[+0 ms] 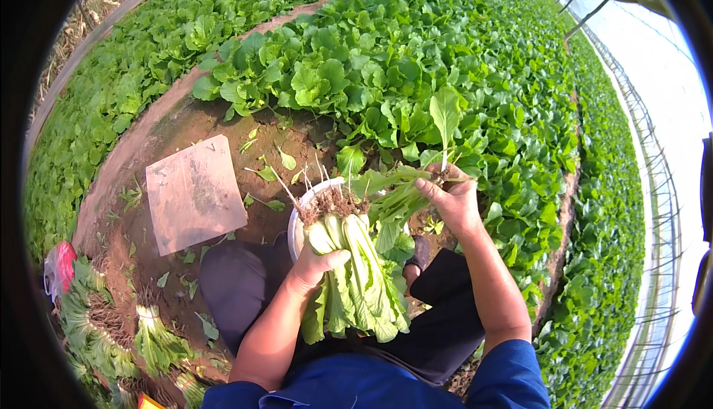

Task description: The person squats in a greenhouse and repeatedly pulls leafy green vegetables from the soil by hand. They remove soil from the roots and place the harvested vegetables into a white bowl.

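My left hand (318,264) grips a bunch of leafy greens (356,275) with pale stems, over my lap. Its soil-caked roots (334,201) point away from me and its leaves hang towards me. To the right, my right hand (454,200) pinches a small uprooted plant (405,191) near its root end. One broad leaf (445,116) stands up above those fingers. A white bucket (294,230) sits between my knees, partly hidden by the bunch; its contents cannot be made out.
A pale flat board (195,194) lies on bare soil at left. Tied bunches of greens (153,331) are piled at lower left, by a red and white plastic bag (61,267). Dense rows of greens (390,52) grow ahead and right, beside a greenhouse wall (657,186).
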A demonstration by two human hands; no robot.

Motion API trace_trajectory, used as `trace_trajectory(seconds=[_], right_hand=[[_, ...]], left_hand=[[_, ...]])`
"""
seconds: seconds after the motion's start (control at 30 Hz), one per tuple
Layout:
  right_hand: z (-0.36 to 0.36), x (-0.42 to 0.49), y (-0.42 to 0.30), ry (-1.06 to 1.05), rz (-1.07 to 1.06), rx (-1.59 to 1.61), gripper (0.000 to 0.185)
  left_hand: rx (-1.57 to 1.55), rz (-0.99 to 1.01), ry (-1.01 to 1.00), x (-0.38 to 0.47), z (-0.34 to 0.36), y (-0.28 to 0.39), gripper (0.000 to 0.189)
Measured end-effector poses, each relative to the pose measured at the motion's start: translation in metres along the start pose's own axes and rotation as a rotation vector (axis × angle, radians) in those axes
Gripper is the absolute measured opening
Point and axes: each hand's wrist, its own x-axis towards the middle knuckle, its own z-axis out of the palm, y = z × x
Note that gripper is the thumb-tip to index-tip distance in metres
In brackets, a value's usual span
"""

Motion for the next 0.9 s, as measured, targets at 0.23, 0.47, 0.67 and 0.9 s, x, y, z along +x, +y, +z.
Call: trace_trajectory(seconds=[0.23,0.47,0.67,0.9], right_hand=[[0.025,-0.015,0.006,-0.029,0.008,0.046,0.028],[0.021,-0.013,0.005,-0.083,-0.121,-0.144,0.028],[0.018,-0.003,0.004,0.051,-0.351,-0.419,0.022],[0.015,-0.004,-0.006,0.04,-0.002,0.12,0.023]], left_hand=[[0.063,-0.085,0.036,0.001,-0.005,-0.004,0.064],[0.146,-0.017,-0.029,0.001,-0.004,-0.01,0.061],[0.175,0.007,-0.01,-0.001,-0.012,-0.013,0.058],[0.216,0.065,0.004,-0.001,-0.016,-0.014,0.06]])
